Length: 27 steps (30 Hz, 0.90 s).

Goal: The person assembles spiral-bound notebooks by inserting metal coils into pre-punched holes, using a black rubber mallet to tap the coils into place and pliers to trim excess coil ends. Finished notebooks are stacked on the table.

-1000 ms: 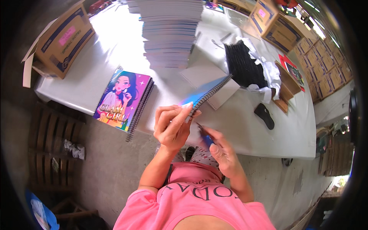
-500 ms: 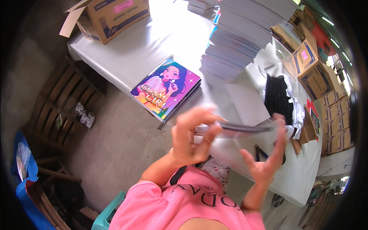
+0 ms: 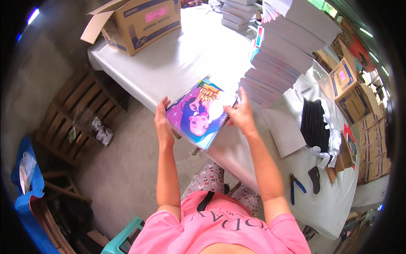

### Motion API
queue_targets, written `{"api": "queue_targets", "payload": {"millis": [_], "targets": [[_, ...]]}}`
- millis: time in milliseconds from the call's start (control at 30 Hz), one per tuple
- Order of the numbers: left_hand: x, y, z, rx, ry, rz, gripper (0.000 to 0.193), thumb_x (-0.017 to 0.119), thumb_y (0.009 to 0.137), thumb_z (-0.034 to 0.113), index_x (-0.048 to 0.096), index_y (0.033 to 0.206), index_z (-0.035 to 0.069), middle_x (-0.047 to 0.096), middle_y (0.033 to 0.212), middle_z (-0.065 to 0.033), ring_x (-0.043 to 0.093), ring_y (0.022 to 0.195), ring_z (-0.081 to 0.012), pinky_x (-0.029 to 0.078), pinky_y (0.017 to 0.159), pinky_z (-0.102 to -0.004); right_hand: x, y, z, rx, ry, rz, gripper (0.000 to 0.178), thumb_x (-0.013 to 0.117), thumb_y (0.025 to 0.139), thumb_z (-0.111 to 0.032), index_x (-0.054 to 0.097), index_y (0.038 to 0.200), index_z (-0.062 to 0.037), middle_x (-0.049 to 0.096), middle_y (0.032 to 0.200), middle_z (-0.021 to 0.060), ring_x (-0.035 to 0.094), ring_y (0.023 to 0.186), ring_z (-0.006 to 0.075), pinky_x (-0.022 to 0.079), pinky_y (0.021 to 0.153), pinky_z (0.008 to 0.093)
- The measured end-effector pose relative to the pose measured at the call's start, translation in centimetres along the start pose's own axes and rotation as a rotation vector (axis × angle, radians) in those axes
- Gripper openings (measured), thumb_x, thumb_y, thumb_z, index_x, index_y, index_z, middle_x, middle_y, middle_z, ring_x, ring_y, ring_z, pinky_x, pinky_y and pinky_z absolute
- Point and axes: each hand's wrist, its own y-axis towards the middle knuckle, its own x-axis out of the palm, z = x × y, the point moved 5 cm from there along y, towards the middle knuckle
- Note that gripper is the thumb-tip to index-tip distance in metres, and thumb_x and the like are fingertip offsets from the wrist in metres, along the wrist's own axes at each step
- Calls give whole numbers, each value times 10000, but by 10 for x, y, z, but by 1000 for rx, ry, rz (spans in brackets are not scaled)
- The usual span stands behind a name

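A spiral notebook (image 3: 195,112) with a colourful cover of a drawn figure lies on top of a small pile of like notebooks at the table's near edge, its picture upside down to me. Along its left side my left hand (image 3: 163,125) is held upright, fingers straight and the palm against or close beside the edge. At the right side, my right hand (image 3: 241,114) has its index finger stretched out, with the thumb and other fingers by the notebook's edge. Neither hand grips the notebook. A coil of the pile shows below the near corner.
Tall leaning stacks of paper (image 3: 275,70) rise behind my right hand. A punched sheet (image 3: 282,133), black spiral coils (image 3: 315,126), pliers (image 3: 297,187) and a dark flat piece (image 3: 314,179) lie to the right. An open carton (image 3: 146,27) stands far left, a wooden pallet (image 3: 80,114) beyond the table.
The notebook that was in my left hand before me now lies on the pile, its cover turned the other way round from the one below. Both hands have moved forward to its sides.
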Motion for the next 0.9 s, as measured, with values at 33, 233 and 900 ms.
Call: {"api": "queue_targets", "payload": {"millis": [33,233,900], "targets": [[0,-1,-12,-34,-89,15,587,296,964,449,509,1200,-44,560,1125,-184,515,1069,-238,385,939,-356,3,6,15,-88,-150,47,839,666,753,-117,151,1411,-47,646,713,147,605,444,206,512,399,314],[3,0,-23,-23,-277,103,612,295,960,473,575,1058,-62,593,962,-129,570,894,-187,437,831,-316,-3,-2,2,-1,-28,40,791,653,769,-139,183,1391,-9,631,639,129,596,419,191,511,385,312],[6,1,70,469,398,323,221,619,877,212,605,943,2,517,976,-39,521,875,-90,434,789,-240,-132,-77,39,-264,-1244,87,821,676,693,-227,268,1404,-182,488,1250,145,496,1135,287,342,937,556]]}}
